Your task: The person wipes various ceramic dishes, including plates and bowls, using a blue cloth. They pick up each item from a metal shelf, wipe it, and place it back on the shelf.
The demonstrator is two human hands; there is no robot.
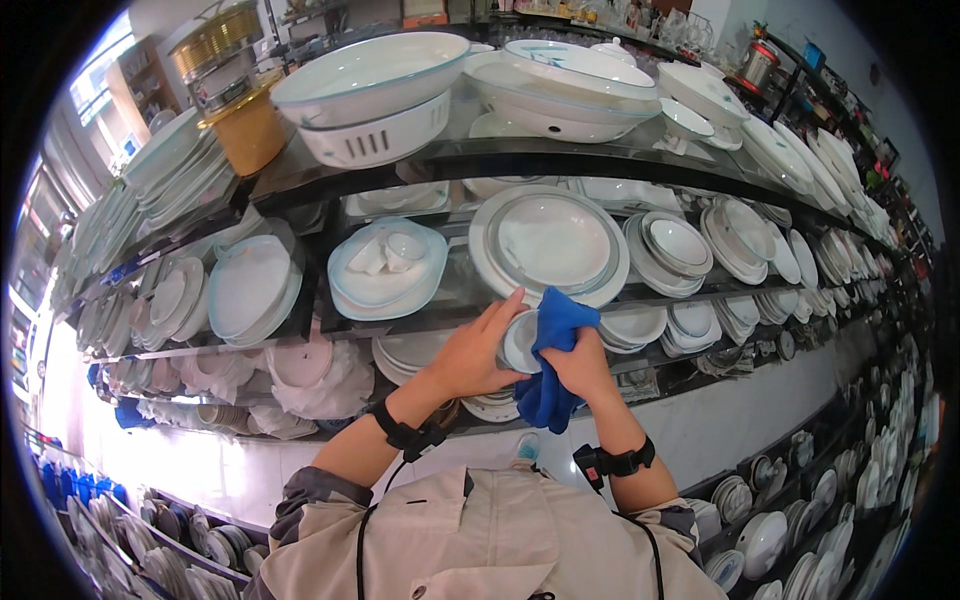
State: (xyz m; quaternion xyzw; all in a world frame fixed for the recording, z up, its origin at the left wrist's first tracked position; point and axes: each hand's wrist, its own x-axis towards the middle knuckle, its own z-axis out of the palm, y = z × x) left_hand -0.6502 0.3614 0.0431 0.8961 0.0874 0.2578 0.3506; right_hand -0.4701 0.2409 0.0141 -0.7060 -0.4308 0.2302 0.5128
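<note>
Just in front of the shelves, my left hand (470, 350) is curled round a small white bowl (519, 343), fingers on its far side and thumb on the near side. My right hand (580, 362) grips a blue cloth (562, 318) that bunches against the bowl's right side and hangs below it. The cloth hides that part of the bowl. Just beyond both hands, a stack of round white plates (555, 240) sits on the middle shelf. To its left, small white dishes (388, 252) rest on a squarish blue-rimmed plate (345, 290).
Large white basins (370, 75) and oval dishes (575, 70) stand on the top shelf (440, 160), beside a gold container (248, 135). Stacked bowls (678, 245) line the middle shelf rightward. More crockery (765, 545) fills racks behind me on both sides. Pale floor tiles (680, 405) lie between.
</note>
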